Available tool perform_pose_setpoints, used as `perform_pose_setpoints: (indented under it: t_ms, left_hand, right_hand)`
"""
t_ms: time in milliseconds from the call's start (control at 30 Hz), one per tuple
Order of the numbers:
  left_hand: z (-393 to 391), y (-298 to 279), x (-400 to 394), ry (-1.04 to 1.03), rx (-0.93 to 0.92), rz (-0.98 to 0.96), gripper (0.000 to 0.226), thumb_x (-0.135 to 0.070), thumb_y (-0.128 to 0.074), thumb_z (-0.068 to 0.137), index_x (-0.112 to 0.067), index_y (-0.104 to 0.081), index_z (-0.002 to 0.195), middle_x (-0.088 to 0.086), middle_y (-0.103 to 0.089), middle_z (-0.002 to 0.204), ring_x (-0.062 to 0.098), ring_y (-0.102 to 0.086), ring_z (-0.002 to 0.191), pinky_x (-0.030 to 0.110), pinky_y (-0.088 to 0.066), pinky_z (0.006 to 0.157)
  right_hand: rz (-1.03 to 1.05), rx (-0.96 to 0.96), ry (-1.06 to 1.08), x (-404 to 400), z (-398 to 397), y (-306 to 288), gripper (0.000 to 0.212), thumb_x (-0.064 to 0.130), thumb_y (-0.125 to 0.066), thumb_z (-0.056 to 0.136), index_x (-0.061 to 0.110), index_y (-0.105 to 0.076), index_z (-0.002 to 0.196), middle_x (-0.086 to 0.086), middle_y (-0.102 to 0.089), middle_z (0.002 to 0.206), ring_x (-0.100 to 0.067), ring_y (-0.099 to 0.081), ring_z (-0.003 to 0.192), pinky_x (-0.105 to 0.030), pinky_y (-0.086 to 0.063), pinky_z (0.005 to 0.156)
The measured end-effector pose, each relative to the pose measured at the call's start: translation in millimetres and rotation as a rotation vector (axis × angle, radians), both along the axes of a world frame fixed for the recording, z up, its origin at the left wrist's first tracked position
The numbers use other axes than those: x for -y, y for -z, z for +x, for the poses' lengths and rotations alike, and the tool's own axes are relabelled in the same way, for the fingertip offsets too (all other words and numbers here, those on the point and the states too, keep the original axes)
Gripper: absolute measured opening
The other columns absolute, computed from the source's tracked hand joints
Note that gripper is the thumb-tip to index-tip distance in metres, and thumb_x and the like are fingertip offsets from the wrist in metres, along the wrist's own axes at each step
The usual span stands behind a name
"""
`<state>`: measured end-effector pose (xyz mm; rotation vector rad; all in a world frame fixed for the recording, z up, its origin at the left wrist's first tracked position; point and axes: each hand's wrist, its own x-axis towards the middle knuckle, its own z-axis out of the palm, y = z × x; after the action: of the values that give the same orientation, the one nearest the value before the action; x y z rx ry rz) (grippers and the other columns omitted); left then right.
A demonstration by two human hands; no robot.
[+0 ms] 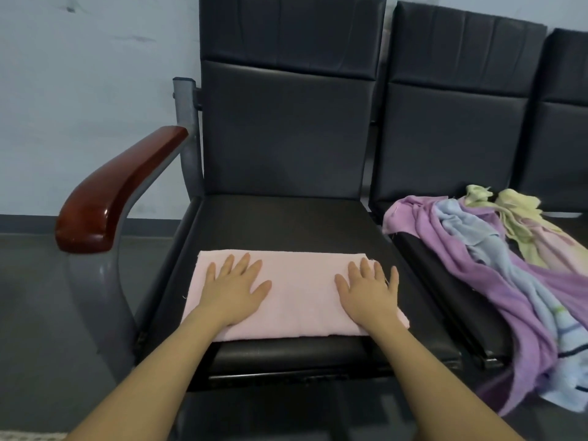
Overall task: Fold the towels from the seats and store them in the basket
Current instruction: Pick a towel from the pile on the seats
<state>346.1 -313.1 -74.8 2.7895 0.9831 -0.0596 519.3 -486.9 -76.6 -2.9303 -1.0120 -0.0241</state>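
A pink towel (297, 297), folded into a flat rectangle, lies on the front half of the left black seat (286, 224). My left hand (235, 289) rests flat on its left part, fingers spread. My right hand (370, 294) presses flat on its right part, fingers apart too. Neither hand grips the cloth. On the neighbouring seat to the right lies a loose pile: a purple towel (477, 281), a light blue towel (509, 275) and a pale yellow towel (515, 218), draped over the seat's front edge. No basket is in view.
A red-brown wooden armrest (114, 192) on a grey metal frame stands left of the seat. Black backrests (286, 122) rise behind. A pale wall (79, 90) and grey floor (38, 313) lie to the left. A third seat shows at the far right edge.
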Motion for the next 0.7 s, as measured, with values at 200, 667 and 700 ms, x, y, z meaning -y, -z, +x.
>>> perform_pose_setpoints:
  t_ms: [200,667,700]
  left_hand:
    - [-7.8,-23.1,5.9,-0.122,0.165,0.057,0.058,-0.055,-0.022,0.098,-0.032,-0.017,0.15,0.002,-0.01,0.16,0.024,-0.009,0.146,0.046,-0.005,0.116]
    - [-39.7,-1.6,-6.6,-0.304,0.185,0.182,0.034,-0.03,-0.032,0.1,-0.02,-0.047,0.129,0.009,-0.054,0.116,0.029,-0.047,0.108,0.037,-0.035,0.09]
    - [-38.6,-0.6,-8.8,-0.319,0.209,0.169,0.033,-0.029,-0.035,0.1,-0.021,-0.048,0.129,0.009,-0.053,0.116,0.029,-0.047,0.109,0.037,-0.035,0.091]
  right_hand:
    - [0.283,-0.088,-0.3,-24.7,-28.7,-16.5,0.044,0.034,-0.035,0.102,0.019,-0.04,0.143,-0.002,-0.029,0.155,-0.018,-0.027,0.141,-0.03,-0.018,0.112]
    - [0.081,-0.092,-0.392,-27.8,-44.3,-8.8,0.047,0.05,-0.031,0.099,0.038,-0.034,0.144,0.01,-0.031,0.152,-0.017,-0.028,0.137,-0.041,-0.02,0.108]
    - [0.095,-0.102,-0.387,-28.7,-44.0,-9.0,0.047,0.05,-0.032,0.099,0.038,-0.035,0.144,0.01,-0.033,0.15,-0.017,-0.03,0.136,-0.041,-0.02,0.107]
